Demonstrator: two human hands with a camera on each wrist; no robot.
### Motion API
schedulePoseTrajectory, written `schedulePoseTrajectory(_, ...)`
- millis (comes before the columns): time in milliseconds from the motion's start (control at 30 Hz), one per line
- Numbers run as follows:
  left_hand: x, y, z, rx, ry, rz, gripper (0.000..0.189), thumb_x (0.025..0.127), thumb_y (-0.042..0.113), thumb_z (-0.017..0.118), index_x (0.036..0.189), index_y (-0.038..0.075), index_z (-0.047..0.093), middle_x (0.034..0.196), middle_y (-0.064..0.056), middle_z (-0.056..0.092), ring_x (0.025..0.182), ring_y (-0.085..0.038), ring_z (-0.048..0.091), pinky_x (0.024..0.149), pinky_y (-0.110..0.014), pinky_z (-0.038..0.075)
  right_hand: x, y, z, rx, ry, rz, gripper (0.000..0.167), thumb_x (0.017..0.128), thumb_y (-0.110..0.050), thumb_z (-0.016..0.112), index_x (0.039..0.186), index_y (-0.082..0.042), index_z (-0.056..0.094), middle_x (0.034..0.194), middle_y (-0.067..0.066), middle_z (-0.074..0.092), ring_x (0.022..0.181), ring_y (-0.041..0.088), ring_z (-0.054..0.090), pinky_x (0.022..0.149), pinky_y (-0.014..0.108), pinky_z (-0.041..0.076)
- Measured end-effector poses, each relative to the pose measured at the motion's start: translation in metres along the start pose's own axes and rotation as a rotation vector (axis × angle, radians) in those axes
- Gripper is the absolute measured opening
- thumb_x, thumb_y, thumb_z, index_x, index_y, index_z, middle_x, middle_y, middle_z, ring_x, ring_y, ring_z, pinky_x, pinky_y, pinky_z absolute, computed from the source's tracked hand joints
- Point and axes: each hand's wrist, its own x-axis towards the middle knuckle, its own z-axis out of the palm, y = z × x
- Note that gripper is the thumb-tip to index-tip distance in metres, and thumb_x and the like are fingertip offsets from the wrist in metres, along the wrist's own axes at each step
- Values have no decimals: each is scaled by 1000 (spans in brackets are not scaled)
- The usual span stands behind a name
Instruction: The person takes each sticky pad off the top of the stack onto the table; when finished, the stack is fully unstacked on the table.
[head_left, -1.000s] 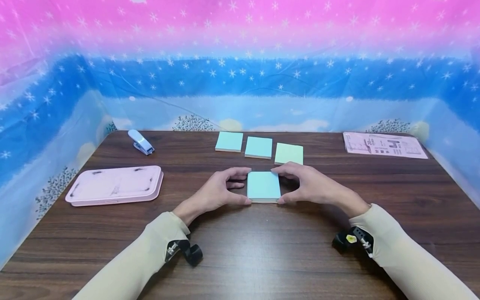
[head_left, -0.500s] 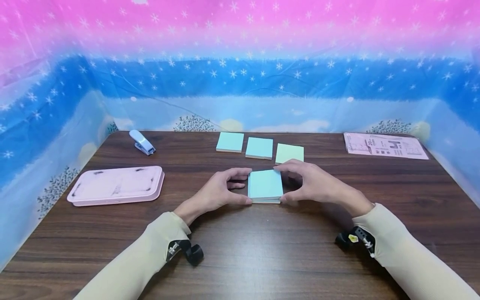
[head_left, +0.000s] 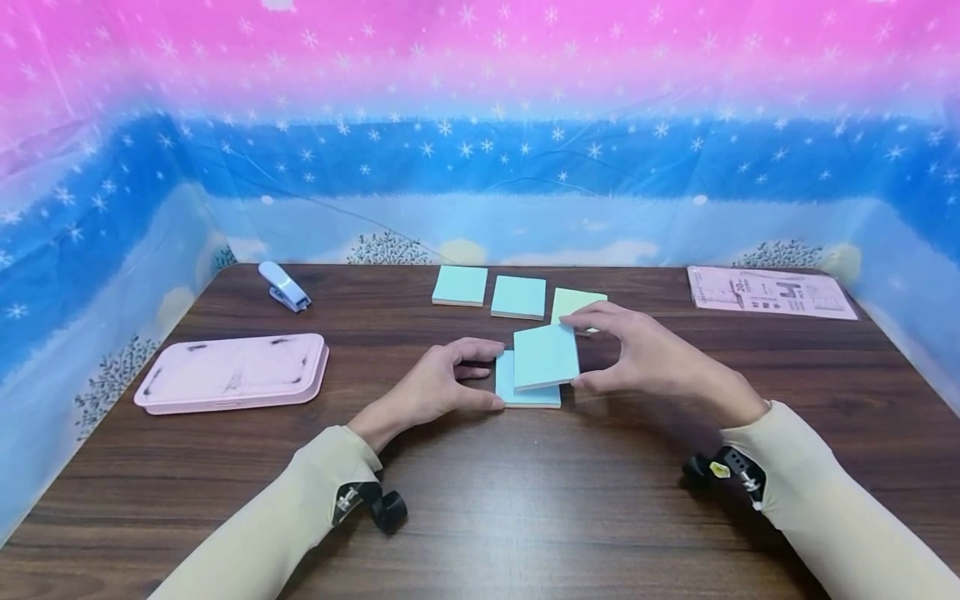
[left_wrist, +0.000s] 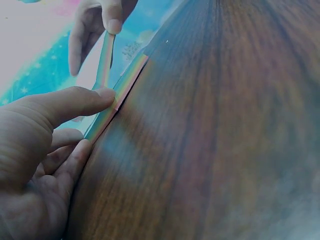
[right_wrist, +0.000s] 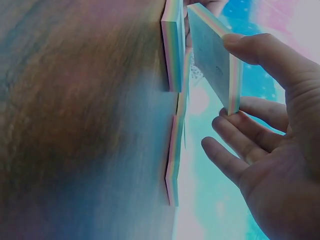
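Note:
My right hand [head_left: 637,354] pinches a light-blue sticky note pad [head_left: 546,357] by its right side, thumb at the near corner and fingers at the far one. The pad is tilted and raised above a second sticky note pad [head_left: 528,398] lying on the table. In the right wrist view the lifted pad [right_wrist: 212,57] shows striped, multicoloured page edges and a pale underside. My left hand [head_left: 431,379] holds the lower pad at its left side, between thumb and fingers. The left wrist view shows that thumb on the striped edge of the lower pad [left_wrist: 131,82].
Behind the hands lie two blue-green pads [head_left: 459,286] [head_left: 518,297] and a yellow-green pad [head_left: 573,302], partly behind my right fingers. A pink case [head_left: 232,371] and a light-blue stapler [head_left: 283,286] are on the left. A flat pink packet [head_left: 772,292] lies at back right.
The upper pad has come off the lower one, moving up and to the right with my right hand. My left hand stays in place on the lower pad.

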Motion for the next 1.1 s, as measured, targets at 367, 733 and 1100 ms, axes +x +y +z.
schedulePoseTrajectory(367, -1, -1, -2, 10, 0, -2, 70, 85, 6, 89, 148, 0, 59, 152, -12, 57, 127, -30, 65, 105, -30, 55, 1, -1, -3, -18, 5, -12, 76, 87, -30, 89, 151, -5, 58, 150, 12, 56, 133, 33, 57, 105, 61, 52)
schedulePoseTrajectory(733, -2, -1, 2, -1, -9, 1, 70, 84, 5, 89, 148, 0, 60, 153, -12, 56, 126, -31, 66, 104, -29, 56, -9, 6, -7, -15, 48, -16, 75, 85, -29, 92, 149, -7, 60, 147, 9, 58, 127, 33, 61, 104, 60, 52)
schedulePoseTrajectory(1100, -2, -3, -1, 9, -9, 2, 70, 86, 8, 89, 149, 2, 60, 153, -10, 55, 126, -31, 66, 103, -30, 56, -28, 17, -15, -33, 92, 102, 79, 86, -41, 91, 153, -15, 59, 149, 2, 55, 134, 33, 57, 110, 62, 47)
